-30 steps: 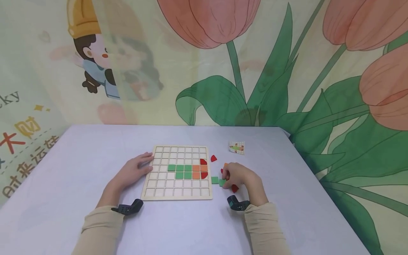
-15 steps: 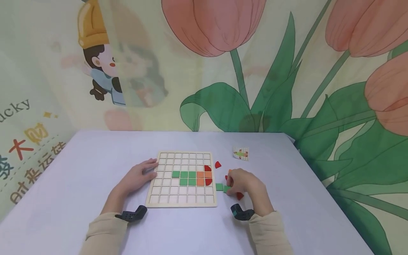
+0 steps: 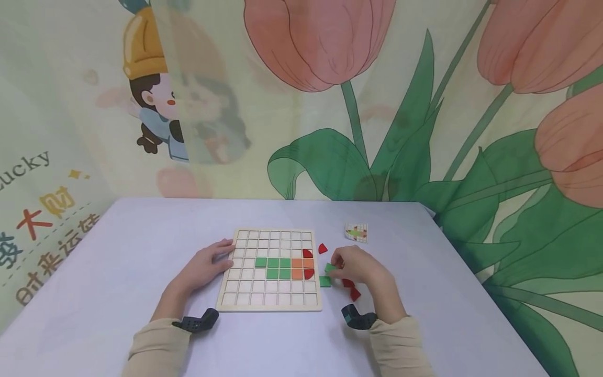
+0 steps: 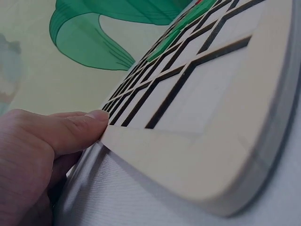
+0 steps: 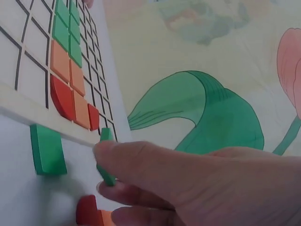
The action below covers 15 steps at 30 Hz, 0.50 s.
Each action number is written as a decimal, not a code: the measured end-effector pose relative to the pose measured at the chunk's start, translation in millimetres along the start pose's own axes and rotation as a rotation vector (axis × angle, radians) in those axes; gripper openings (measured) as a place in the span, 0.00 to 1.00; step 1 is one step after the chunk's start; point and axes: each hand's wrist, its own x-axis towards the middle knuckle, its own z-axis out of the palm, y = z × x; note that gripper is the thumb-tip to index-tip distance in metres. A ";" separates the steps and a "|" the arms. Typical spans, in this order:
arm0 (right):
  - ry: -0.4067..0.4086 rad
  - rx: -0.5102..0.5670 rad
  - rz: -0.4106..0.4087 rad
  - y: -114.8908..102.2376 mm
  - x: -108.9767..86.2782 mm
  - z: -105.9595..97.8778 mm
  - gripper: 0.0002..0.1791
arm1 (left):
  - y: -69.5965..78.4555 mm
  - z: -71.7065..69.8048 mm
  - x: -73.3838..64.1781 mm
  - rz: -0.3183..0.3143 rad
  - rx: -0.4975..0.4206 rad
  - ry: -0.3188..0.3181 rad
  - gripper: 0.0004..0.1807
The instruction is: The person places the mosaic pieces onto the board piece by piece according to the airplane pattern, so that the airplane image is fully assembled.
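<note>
A wooden grid board (image 3: 268,309) lies flat on the table with green and orange square tiles (image 3: 297,263) and red quarter-round pieces (image 3: 308,274) in its cells. My left hand (image 3: 205,266) rests at the board's left edge; in the left wrist view its thumb (image 4: 80,131) lies on the rim. To the right of the board, my right hand (image 3: 360,266) pinches a green square tile (image 5: 107,174) between thumb and fingers, held on edge above the table. Another green tile (image 5: 48,150) lies beside the board's right edge.
Loose red pieces (image 3: 355,294) lie beneath and beside the right hand, with an orange piece (image 5: 107,217) partly hidden behind its fingers. One more red quarter-round (image 3: 322,248) sits near the board's upper right. A small pattern card (image 3: 356,232) stands farther back.
My right hand has picked up the green tile that lay beside the other one and moved it slightly away from me. The left hand stays at the board's edge; the head view has tilted up.
</note>
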 end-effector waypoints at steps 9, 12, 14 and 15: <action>0.057 0.011 -0.199 -30.9 14.5 9.9 0.12 | 0.1 1.3 1.2 0.015 0.020 -0.010 0.29; 0.086 -0.007 -0.268 -47.7 22.2 16.0 0.13 | 0.7 0.0 0.2 0.026 0.016 -0.009 0.29; 0.099 -0.013 -0.296 -59.0 26.7 22.0 0.13 | 1.3 -0.6 -0.7 0.030 0.012 -0.011 0.29; 0.102 -0.015 -0.302 -64.7 28.8 25.7 0.13 | 0.7 -0.5 -0.9 0.039 0.007 -0.010 0.29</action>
